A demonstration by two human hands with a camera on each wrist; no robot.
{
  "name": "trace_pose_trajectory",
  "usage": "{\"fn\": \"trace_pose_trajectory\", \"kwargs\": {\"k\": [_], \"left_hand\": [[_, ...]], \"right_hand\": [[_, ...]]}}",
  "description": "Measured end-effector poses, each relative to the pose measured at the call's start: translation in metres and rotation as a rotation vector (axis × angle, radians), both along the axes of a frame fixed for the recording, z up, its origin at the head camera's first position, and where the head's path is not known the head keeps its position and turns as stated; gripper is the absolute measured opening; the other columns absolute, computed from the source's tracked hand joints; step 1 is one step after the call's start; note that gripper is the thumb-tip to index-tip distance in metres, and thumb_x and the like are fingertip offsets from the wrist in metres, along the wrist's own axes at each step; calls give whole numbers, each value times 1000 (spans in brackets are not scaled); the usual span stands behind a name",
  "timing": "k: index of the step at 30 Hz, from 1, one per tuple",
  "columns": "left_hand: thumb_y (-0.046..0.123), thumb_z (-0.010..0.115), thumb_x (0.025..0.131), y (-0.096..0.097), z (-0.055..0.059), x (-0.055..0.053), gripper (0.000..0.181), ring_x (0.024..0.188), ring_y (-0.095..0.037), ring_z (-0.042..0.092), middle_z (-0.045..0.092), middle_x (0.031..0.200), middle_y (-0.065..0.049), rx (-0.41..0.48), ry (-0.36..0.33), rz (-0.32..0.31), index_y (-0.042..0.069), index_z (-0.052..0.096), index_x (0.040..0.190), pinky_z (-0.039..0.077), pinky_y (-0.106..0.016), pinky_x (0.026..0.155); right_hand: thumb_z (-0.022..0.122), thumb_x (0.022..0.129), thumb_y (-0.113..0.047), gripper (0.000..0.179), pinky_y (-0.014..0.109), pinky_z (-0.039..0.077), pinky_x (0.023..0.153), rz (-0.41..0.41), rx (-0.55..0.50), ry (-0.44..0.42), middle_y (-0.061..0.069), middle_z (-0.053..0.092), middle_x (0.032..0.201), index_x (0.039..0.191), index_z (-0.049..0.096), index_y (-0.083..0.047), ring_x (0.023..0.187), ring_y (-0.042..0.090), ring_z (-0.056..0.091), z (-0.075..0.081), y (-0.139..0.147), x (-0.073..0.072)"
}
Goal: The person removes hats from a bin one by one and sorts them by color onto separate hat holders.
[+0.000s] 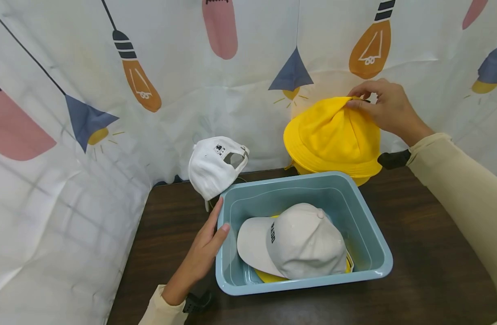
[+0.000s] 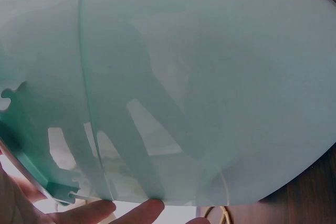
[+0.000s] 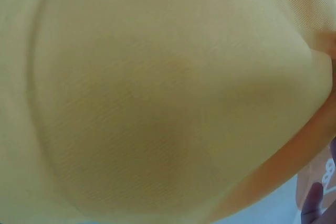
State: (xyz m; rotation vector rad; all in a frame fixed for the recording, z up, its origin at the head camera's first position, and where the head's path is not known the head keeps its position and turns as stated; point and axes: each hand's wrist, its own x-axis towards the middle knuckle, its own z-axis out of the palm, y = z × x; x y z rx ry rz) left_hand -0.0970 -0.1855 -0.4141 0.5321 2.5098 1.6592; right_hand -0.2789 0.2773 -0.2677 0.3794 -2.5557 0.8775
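Observation:
My right hand (image 1: 380, 106) pinches the crown of a yellow bucket hat (image 1: 333, 133) and holds it upright just behind the bin. Its yellow fabric (image 3: 157, 98) fills most of the right wrist view. At the left end of the light blue plastic bin (image 1: 305, 289), my left hand (image 1: 201, 250) holds the rim, thumb over the edge and fingers along the outer wall. In the left wrist view, fingertips (image 2: 149, 211) touch that wall. Inside the bin lies a white baseball cap (image 1: 301, 241) with dark lettering, over something yellow (image 1: 269, 276) that is mostly hidden.
Another white cap (image 1: 216, 167) stands behind the bin's left corner, its strap opening facing up. Dark wood tabletop (image 1: 167, 225) surrounds the bin. A white curtain (image 1: 183, 90) printed with lamps and bulbs hangs close behind and to the left.

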Motion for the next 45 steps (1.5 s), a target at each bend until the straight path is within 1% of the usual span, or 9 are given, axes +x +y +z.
{"fn": "trace_pose_trajectory", "kwargs": {"k": [8,18,24,28,31,36,38,41,45], "left_hand": [[28,43,110,0,2,0,65,154,-38,28,13,172,-1,16,-11,-8,30,9,166,37,-63,110],[27,42,110,-1,-1,0,65,153,-39,28,13,172,-1,18,-5,-13,30,9,166,37,-62,109],[27,42,110,-1,-1,-1,65,154,-38,28,13,173,0,17,2,-21,30,8,166,36,-62,110],[34,44,110,-3,7,0,66,151,-39,33,17,171,-4,-107,20,-1,31,8,166,39,-64,109],[46,44,108,-2,24,4,66,145,-35,45,32,166,-8,-357,88,55,27,15,165,46,-64,105],[51,47,106,8,73,10,58,116,-28,69,65,138,-7,-753,327,187,14,52,151,59,-55,84],[45,52,105,14,94,6,49,105,-28,72,71,127,-6,-794,435,197,13,63,141,59,-51,79],[37,56,105,25,122,-14,40,101,-27,72,74,120,-5,-800,569,135,12,69,133,59,-49,79],[33,54,107,49,151,-56,38,113,-24,69,72,127,-5,-772,602,-1,12,66,137,57,-46,92]], "right_hand": [[63,101,-34,34,32,34,84,41,27,-82,8,64,111,121,73,-9,102,20,43,-8,-5,-1],[56,104,-42,43,23,39,85,39,2,-141,12,66,117,121,73,-6,101,24,45,-13,-8,-2],[53,105,-45,48,34,43,92,25,-21,-182,16,68,122,125,71,-6,103,25,50,-17,-10,-3],[50,106,-47,51,47,43,98,18,-31,-207,18,66,128,131,68,-7,110,29,47,-19,-8,-1],[46,106,-50,54,50,41,99,12,-42,-226,17,62,136,139,64,-11,118,32,45,-20,-3,1],[41,107,-52,54,58,37,106,3,-100,-230,14,54,151,151,52,-23,135,36,42,-22,6,13],[42,107,-52,53,53,38,106,-17,-113,-211,13,53,151,153,49,-27,137,35,43,-24,10,19],[46,106,-51,52,44,39,101,-68,-110,-154,13,55,150,153,48,-27,129,27,46,-27,17,28],[54,104,-49,51,42,37,97,-127,-115,-81,13,60,143,147,56,-21,111,8,45,-35,23,36]]}}
